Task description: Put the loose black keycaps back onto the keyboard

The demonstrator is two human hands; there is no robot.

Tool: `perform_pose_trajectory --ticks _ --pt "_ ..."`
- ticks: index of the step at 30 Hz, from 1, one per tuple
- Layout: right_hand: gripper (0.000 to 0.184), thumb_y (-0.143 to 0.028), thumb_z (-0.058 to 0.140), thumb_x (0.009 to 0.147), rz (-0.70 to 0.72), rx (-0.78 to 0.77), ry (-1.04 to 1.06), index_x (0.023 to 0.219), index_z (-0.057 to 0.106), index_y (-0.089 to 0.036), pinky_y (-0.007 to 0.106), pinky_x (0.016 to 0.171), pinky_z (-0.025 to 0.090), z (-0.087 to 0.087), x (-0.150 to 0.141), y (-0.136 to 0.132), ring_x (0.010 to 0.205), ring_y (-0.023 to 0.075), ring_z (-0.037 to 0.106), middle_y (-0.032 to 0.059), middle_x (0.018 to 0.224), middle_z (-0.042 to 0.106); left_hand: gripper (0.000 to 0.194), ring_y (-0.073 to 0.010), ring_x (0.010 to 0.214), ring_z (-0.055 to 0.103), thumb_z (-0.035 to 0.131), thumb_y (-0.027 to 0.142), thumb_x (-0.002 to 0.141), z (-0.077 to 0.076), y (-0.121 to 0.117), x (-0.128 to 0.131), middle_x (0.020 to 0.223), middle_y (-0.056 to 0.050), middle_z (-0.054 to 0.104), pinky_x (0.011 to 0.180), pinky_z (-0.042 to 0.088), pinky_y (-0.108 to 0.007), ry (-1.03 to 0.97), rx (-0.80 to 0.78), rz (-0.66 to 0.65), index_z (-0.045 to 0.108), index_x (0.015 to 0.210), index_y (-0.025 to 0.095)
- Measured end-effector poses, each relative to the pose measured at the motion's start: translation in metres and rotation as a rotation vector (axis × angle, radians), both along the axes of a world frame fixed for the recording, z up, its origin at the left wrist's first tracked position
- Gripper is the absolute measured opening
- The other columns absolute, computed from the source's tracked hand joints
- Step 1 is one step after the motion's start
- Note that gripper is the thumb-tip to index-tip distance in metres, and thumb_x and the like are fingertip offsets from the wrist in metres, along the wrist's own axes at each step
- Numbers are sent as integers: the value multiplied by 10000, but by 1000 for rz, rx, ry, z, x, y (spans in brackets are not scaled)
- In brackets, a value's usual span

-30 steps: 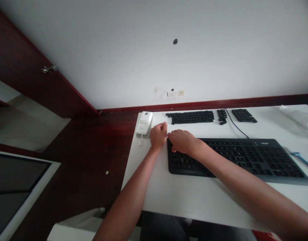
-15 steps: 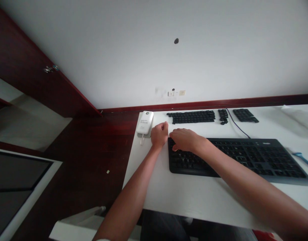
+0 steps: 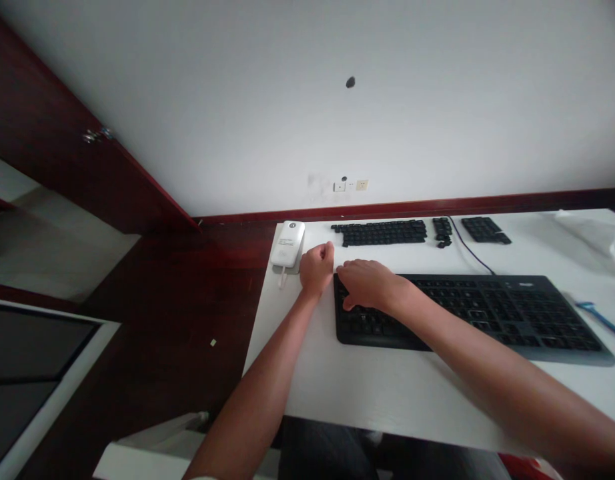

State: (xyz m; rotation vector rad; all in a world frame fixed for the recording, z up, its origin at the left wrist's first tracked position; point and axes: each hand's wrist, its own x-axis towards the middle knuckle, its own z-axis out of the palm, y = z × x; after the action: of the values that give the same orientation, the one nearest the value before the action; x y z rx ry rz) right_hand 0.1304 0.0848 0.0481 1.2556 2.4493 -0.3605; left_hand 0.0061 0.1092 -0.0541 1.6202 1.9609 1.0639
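A black keyboard with its keycaps off lies across the white table. Over its upper left corner rests my right hand, palm down, with the fingers stretched toward the corner and the thumb apart from them. Just left of the keyboard, my left hand is curled closed; whatever is inside the fist is hidden. Behind the keyboard, loose black keycaps are laid out in groups: a wide block, a narrow block and a number-pad block.
A white device with a short strap lies at the table's left edge. A blue tool sits right of the keyboard, with a translucent plastic item behind it. The keyboard cable runs back between keycap groups. A wall with sockets stands behind.
My right hand has shifted slightly, its thumb a little lower over the keyboard. My left fist stays in place. The view has turned slightly to the right.
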Motion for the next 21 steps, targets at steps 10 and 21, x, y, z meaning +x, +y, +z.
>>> perform_pose_trajectory --ticks 10,21 --pt "790 -303 948 744 -38 -15 -33 1400 605 -28 570 1025 543 8 -8 -22 1270 407 611 263 1336 658 516 -144 573 383 432 450 1046 -2 1 0 605 -19 592 614 201 -327 28 57 -3 483 597 203" --pt "868 -364 955 730 4 121 -22 1436 571 -34 604 1083 483 -2 -9 -27 1265 410 580 256 1387 608 515 -142 568 380 440 452 1041 -4 2 -1 584 -11 565 608 215 -316 -2 64 -10 484 592 204"
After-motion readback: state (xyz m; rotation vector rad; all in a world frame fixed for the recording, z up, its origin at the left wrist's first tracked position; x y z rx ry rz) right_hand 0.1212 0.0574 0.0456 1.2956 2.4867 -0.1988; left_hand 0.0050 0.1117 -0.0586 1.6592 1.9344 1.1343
